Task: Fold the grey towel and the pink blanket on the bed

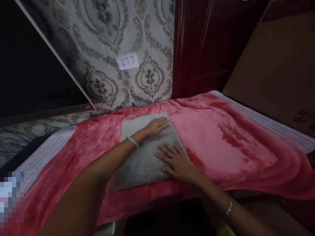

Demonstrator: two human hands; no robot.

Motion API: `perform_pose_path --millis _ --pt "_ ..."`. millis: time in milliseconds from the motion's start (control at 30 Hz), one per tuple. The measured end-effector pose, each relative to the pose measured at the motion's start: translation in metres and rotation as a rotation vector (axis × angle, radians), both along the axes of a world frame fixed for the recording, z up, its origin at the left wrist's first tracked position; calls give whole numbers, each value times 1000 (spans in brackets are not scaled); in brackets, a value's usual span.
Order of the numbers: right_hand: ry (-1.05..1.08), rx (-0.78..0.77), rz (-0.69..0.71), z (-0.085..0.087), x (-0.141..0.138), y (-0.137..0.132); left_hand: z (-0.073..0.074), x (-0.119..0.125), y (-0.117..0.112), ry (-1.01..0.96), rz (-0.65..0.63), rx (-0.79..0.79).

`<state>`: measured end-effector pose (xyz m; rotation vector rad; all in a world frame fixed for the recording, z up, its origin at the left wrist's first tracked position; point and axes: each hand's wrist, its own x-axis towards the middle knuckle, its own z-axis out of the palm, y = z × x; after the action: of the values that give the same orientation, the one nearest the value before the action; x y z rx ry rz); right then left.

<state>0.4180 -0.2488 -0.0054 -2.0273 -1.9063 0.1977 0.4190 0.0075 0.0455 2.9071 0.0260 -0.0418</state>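
Observation:
A flat grey cloth (141,157) lies folded into a rectangle on a pink-red fleece blanket (221,134). My left hand (157,126) reaches across to the cloth's far right corner and rests flat on it, fingers together and stretched out. My right hand (176,160) presses flat on the cloth's right edge, fingers spread, partly over the blanket. Each wrist carries a silver bangle. Neither hand grips anything.
The blanket covers a striped mattress (46,150) whose edge shows at left and right. Behind stands a patterned grey wall (110,39) with a paper label reading 277 (127,61), a dark red wooden panel (197,49) and a brown board (278,72).

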Motion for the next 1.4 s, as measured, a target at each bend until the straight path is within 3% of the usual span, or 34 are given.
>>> perform_pose_path --millis 133,233,467,667,833,1000,1200,1267,1400 --pt "-4 50 61 21 -3 15 -1 -59 -12 57 -136 -112" --pt "16 73 138 30 -13 34 -2 -75 -11 67 -137 -95" --pt "41 10 175 8 -24 45 -17 -53 36 43 -64 21" --pt "88 -21 179 9 -20 42 -22 -28 92 13 75 64" --pt "96 -41 182 11 -19 44 -32 -16 115 -21 111 21" --pt "94 -32 190 12 -19 46 -34 -19 108 -46 135 74" --pt "32 -5 191 5 -16 44 -10 -28 75 8 288 214" --pt "20 -6 194 6 -15 44 -1 -43 65 22 262 161" --pt "16 11 222 20 -28 56 8 -92 44 43 74 -41"
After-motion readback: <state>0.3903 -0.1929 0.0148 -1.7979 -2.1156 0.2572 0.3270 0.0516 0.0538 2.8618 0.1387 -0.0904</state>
